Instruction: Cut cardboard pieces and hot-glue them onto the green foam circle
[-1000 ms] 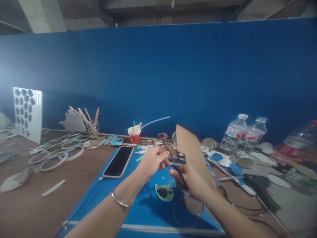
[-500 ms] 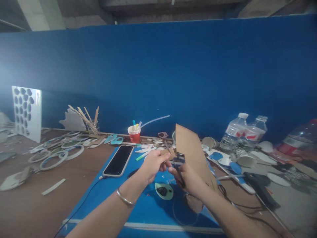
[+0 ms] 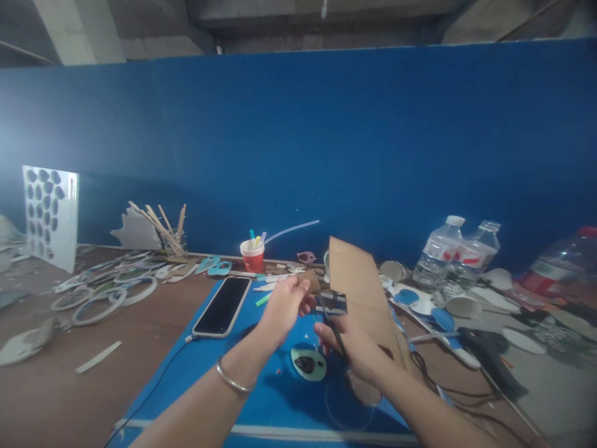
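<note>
My left hand (image 3: 288, 306) pinches a small brown cardboard piece (image 3: 310, 281) above the blue mat (image 3: 186, 386). To its right, my right hand (image 3: 347, 342) is closed on dark-handled scissors (image 3: 336, 336), whose blades point up and away, close to the small piece. Beside the scissors a large sheet of brown cardboard (image 3: 359, 283) with a rectangular notch stands tilted. A pale green bird-shaped cutout (image 3: 308, 364) with a dark patterned wing lies on the mat below my hands.
A phone (image 3: 224, 306) with a cable lies left of my hands. Behind stands a red and white cup (image 3: 252, 255) of markers. Paper rings (image 3: 100, 305) lie left; plastic bottles (image 3: 438, 249) and a black glue gun (image 3: 492, 361) are at the right.
The small cardboard piece and my left hand have moved slightly left, away from the scissors. My right hand has shifted a little down, and the gap between the hands has widened.
</note>
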`<state>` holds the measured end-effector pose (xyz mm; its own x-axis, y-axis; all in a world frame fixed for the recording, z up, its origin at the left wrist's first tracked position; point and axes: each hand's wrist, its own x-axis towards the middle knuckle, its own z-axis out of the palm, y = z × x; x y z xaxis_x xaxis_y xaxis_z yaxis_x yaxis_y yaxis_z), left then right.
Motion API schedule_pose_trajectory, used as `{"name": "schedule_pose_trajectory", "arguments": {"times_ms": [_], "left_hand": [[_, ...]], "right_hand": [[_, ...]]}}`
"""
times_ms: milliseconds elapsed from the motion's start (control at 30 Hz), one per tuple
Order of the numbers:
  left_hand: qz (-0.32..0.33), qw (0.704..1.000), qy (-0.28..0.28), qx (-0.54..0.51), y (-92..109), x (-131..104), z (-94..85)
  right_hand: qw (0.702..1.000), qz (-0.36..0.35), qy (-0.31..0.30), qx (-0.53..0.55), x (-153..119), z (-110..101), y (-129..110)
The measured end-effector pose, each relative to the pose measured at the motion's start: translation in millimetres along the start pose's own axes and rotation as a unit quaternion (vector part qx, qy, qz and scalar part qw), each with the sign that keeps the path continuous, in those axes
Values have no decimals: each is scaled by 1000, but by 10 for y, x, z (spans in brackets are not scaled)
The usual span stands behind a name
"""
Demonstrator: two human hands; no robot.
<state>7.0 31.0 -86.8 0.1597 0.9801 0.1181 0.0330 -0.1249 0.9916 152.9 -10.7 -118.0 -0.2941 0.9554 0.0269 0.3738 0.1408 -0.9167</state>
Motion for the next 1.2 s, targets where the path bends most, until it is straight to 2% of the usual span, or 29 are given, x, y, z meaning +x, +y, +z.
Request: {"name": "schedule_pose_trajectory", "arguments": {"times_ms": [433, 800, 900, 1033, 1200], "left_hand": [[14, 996, 11, 83, -51, -76, 74], [40, 991, 24, 124, 79, -103, 58], [48, 989, 31, 133, 91, -120, 57], [46, 989, 20, 136, 77, -152, 100], [41, 991, 13, 125, 78, -164, 122]], "right_hand": [[999, -6, 5, 46, 13, 31, 4], [999, 20, 49, -4, -5, 24, -45], [999, 27, 37, -16, 2, 13, -40], [1000, 14, -9, 23, 0, -20, -70], [999, 18, 24, -27, -20, -31, -137]]}}
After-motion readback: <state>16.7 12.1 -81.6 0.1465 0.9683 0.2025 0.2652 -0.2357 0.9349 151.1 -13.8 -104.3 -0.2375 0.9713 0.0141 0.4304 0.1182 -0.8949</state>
